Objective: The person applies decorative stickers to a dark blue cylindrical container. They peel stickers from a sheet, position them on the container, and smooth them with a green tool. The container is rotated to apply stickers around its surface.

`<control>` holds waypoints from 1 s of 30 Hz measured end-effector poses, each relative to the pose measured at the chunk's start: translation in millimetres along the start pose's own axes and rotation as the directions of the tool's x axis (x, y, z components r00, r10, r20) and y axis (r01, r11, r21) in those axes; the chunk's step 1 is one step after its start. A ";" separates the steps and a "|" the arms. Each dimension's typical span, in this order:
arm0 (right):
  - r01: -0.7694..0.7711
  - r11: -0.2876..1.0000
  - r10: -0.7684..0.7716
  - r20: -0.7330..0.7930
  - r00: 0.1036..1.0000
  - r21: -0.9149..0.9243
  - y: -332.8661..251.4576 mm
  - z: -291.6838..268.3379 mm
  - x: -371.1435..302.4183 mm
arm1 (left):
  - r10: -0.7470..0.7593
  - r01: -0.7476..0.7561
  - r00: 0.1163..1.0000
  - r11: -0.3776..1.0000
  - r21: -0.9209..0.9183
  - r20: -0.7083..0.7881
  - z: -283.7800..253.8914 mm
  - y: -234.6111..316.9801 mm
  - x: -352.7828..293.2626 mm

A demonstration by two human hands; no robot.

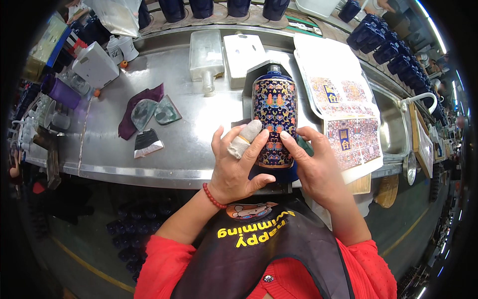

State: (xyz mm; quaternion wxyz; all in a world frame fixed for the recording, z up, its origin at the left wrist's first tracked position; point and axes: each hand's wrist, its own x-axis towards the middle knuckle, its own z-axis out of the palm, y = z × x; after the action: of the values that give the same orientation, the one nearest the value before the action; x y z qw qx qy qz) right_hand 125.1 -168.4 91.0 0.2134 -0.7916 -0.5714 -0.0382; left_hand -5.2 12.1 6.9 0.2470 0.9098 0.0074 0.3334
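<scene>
A dark blue bottle (275,99) with a colourful floral pattern lies neck away from me in a dark cradle (247,98). My left hand (238,162) is at its lower left side, fingers spread and the index fingertip on the pattern. One finger of that hand wears a grey cloth wrap (245,140) with a yellowish band. My right hand (318,162) grips the bottle's lower right side, thumb on the front and fingers around the edge. Printed pattern sheets (352,132) lie right of the bottle, partly behind the right hand.
On the metal table (169,114) lie a purple cloth (128,119), dark green pads (168,110) and a silver-edged piece (148,144). A clear bottle-shaped container (206,55) and a white block (244,54) stand beyond. A sink (391,119) is at right, blue bottles (201,7) behind.
</scene>
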 end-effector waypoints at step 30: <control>0.026 0.995 -0.025 0.015 1.000 -0.093 -0.5 -5.0 13.2 | 0.035 -0.035 0.999 0.999 0.024 0.034 -2.4 -4.7 6.7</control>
State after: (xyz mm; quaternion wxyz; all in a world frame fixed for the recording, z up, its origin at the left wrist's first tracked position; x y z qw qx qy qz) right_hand 130.1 -158.5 99.6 0.1721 -0.7935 -0.5804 -0.0621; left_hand -0.8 18.5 10.3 0.2301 0.9183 -0.0086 0.3221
